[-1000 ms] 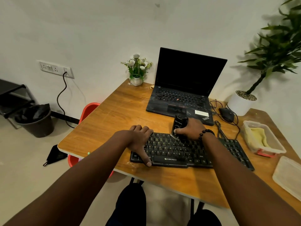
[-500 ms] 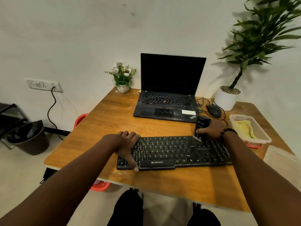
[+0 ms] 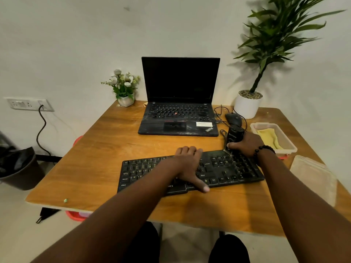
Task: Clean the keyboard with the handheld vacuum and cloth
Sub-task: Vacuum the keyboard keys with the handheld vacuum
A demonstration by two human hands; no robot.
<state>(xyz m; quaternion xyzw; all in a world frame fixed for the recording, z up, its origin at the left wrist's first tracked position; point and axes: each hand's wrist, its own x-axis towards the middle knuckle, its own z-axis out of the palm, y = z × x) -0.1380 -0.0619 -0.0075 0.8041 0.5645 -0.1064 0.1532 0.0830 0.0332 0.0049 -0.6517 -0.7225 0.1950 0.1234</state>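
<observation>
The right hand [image 3: 245, 144] grips the vacuum [image 3: 234, 138] at the keyboard [image 3: 228, 168]'s far right corner, the left hand [image 3: 187, 168] lies flat steadying it; the yellow cloth [image 3: 269, 137] probably comes next.

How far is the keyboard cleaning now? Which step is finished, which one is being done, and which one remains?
Nothing looks finished for certain. In hand: the right hand grips the handheld vacuum with its nozzle at the far right rows of the keyboard, while the left hand lies across the middle and steadies it. Left: the wiping, since the yellow cloth lies in its plastic container, untouched.
</observation>
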